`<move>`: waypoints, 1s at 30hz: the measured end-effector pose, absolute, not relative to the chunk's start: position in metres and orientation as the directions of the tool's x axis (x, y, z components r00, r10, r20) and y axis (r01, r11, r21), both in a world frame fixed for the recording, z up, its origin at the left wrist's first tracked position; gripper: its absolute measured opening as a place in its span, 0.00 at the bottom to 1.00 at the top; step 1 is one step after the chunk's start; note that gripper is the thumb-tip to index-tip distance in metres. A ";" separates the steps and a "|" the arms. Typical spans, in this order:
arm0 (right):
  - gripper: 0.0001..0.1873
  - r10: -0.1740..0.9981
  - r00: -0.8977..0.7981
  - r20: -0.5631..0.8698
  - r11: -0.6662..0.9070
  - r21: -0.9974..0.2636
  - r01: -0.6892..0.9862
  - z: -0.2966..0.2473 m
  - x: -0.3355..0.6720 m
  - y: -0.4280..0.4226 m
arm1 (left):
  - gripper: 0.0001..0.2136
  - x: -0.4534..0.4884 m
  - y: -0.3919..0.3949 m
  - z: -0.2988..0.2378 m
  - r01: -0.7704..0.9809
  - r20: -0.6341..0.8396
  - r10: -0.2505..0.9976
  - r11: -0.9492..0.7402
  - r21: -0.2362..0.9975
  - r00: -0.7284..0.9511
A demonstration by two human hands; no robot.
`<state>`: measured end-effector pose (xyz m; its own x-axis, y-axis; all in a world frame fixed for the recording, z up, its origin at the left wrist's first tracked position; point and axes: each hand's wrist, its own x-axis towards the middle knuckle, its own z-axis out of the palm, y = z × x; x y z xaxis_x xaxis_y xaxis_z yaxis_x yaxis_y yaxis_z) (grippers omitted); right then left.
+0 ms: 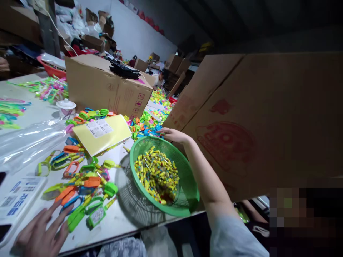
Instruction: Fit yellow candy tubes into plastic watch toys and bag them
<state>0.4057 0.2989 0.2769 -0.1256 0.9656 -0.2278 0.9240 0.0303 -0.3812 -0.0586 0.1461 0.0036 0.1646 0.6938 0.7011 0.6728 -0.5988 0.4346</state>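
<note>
My left hand [40, 232] lies flat on the white table at the near left, fingers spread, beside a heap of green, orange and blue plastic toys [83, 192]. My right hand [173, 135] reaches past the far rim of a green mesh basket [187, 189]. Its fingers rest on a pile of small bright toy pieces [146, 126], stretched out and holding nothing I can see. Inside the basket lie many small yellow tube-shaped pieces [158, 175], and the basket tilts at the table's front edge.
A big cardboard box [254, 117] stands close on the right. Another closed carton [104, 85] sits mid-table behind a yellow sheet with labels [103, 134]. A clear plastic bag [29, 139], a white lidded cup [66, 106] and printed cards [18, 196] lie at left.
</note>
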 end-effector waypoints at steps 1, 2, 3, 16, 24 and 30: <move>0.24 0.952 -0.246 -0.182 0.154 -0.409 0.899 0.285 0.395 0.275 | 0.29 -0.053 0.141 0.020 0.676 0.704 0.687 -0.606 0.419 0.180; 0.25 0.927 -0.349 -0.135 0.261 -0.433 0.862 0.291 0.382 0.249 | 0.28 -0.046 0.134 0.038 0.671 0.696 0.689 -0.614 0.414 0.201; 0.26 0.898 -0.429 -0.094 0.345 -0.452 0.822 0.295 0.367 0.221 | 0.24 -0.037 0.125 0.057 0.660 0.742 0.657 -0.617 0.429 0.133; 0.18 0.776 -0.585 0.235 0.576 -0.643 0.505 0.183 0.192 0.046 | 0.25 0.038 0.075 0.151 -0.557 -0.441 0.846 0.531 0.639 0.301; 0.08 0.909 -0.161 0.385 0.416 -0.871 0.262 0.151 0.187 0.038 | 0.20 0.036 0.071 0.141 -0.578 -0.582 0.777 0.595 0.559 0.237; 0.07 0.917 -0.351 0.190 0.157 -0.980 -0.120 0.155 0.200 0.048 | 0.20 0.034 0.063 0.130 -0.453 -0.464 0.747 0.660 0.599 0.475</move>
<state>0.2000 0.0483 0.1545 -0.3515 0.9167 0.1900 -0.1195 0.1573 -0.9803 0.0340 0.0625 0.1296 0.4752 0.7474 -0.4644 -0.4528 0.6602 0.5992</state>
